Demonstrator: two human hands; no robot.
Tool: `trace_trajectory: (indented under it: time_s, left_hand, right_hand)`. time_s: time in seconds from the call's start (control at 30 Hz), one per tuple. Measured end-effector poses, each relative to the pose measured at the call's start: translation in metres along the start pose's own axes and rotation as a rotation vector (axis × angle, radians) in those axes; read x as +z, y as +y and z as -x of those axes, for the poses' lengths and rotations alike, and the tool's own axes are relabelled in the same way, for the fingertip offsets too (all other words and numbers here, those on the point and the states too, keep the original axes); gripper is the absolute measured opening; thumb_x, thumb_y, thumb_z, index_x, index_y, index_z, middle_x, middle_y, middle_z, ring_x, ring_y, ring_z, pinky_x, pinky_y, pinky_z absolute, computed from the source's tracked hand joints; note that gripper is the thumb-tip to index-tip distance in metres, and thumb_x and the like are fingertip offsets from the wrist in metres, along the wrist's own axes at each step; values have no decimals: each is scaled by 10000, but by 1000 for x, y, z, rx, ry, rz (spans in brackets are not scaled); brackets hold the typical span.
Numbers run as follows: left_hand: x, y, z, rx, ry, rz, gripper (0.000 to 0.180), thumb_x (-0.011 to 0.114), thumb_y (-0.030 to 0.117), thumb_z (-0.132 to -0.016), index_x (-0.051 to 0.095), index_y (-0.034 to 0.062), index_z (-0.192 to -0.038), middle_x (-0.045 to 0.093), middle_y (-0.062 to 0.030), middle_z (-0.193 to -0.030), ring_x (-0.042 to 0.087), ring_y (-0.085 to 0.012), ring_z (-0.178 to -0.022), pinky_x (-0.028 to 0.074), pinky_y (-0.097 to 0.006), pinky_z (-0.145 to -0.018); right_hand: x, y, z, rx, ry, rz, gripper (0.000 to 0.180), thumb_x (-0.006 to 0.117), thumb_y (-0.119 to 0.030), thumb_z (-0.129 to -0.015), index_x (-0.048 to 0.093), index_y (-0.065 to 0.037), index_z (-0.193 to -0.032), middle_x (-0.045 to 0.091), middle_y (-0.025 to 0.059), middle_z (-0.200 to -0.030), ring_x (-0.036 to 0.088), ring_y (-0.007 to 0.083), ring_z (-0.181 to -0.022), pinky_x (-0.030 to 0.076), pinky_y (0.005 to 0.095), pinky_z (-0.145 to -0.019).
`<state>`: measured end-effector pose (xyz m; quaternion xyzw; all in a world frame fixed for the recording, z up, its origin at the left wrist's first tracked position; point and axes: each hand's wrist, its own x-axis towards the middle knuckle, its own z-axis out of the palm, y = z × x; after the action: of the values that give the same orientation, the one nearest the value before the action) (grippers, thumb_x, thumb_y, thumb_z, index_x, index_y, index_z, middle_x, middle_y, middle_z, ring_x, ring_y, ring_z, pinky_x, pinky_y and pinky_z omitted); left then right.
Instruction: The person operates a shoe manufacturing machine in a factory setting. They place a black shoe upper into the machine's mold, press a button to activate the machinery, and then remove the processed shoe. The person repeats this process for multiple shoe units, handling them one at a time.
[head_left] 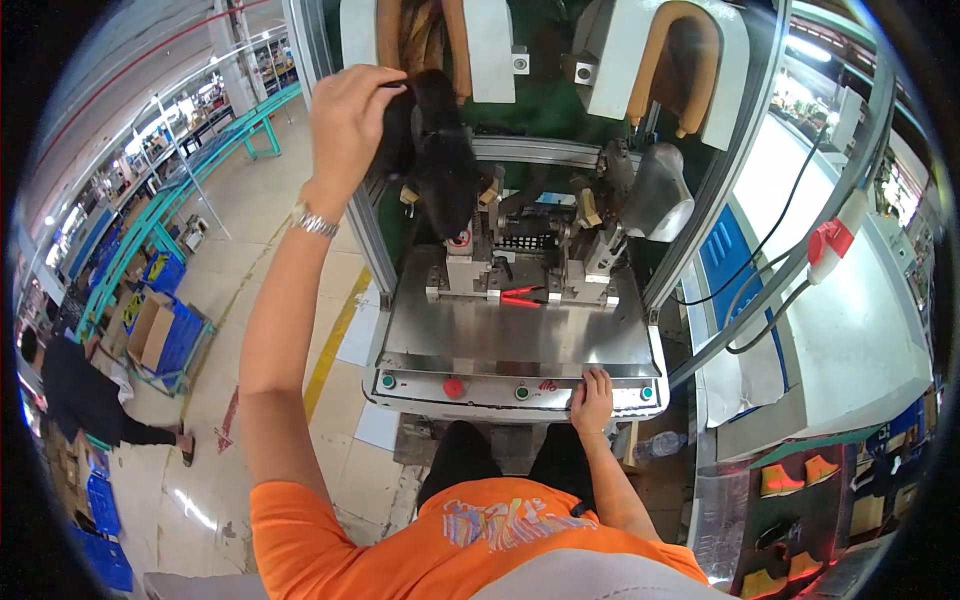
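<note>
A black shoe upper (445, 160) hangs upside down or tilted over the left station of a machine, toe end downward. My left hand (348, 120), raised at upper left, pinches its top edge between thumb and fingers. My right hand (592, 402) lies on the front edge of the machine's steel table (500, 345), fingers laid over the control panel, holding nothing. Beside that hand are a green button (522, 392) and another green button (647, 393). On the right station a bare grey metal shoe form (660, 195) stands uncovered.
Red-handled pliers (522, 296) lie between the stations' metal brackets. Padded U-shaped clamps (685, 60) hang above. A red button (453, 388) sits on the panel. Frame posts (722, 150) flank the machine. Orange shoes (780, 480) rest at lower right; a person (80, 390) walks at far left.
</note>
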<state>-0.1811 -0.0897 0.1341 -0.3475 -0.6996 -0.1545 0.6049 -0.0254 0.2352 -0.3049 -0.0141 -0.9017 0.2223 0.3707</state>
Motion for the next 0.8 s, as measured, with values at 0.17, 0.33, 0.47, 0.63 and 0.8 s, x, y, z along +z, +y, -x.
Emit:
trace_trajectory:
  time_s: [0.17,0.33,0.47,0.63,0.8]
  left_hand:
    - [-42,37,-22,-92,-73,156,82,618,98,-762,644,47,-821,627,-68,-790,602,-211,-732,431,-287,-635]
    - [-53,81,-17,-71,-408,156,144,663,95,-713,643,19,-834,606,-75,-690,578,-150,-619,438,-247,-630]
    - [-28,120,-6,-152,-630,248,147,670,114,-677,620,26,-784,578,-91,-606,568,-182,-543,439,-266,-544]
    - [8,173,7,-168,-651,453,160,675,139,-684,612,20,-770,577,-98,-592,560,-183,-516,438,-266,-515]
    - [46,213,19,-258,-573,794,186,662,189,-751,638,53,-875,637,-86,-669,606,-174,-593,460,-268,-594]
  right_hand:
    - [-6,-13,-6,78,-68,62,291,573,-135,-775,536,-41,-1047,515,159,-1142,402,346,-1157,282,502,-949]
    - [-68,-83,-56,216,-122,-387,363,581,-129,-795,509,-52,-1142,470,177,-1209,422,345,-1157,253,441,-1010]
    - [-167,-141,-104,-152,-4,-696,428,619,-199,-798,509,6,-1157,395,220,-1296,409,346,-1194,324,407,-977]
    - [-222,-162,-141,-249,-105,-258,431,728,-251,-674,580,-64,-1033,411,215,-1282,460,394,-1117,393,413,-914]
    - [-237,-122,-129,-133,-30,-229,182,695,-166,-704,590,-64,-812,521,131,-1171,584,340,-876,479,386,-698]
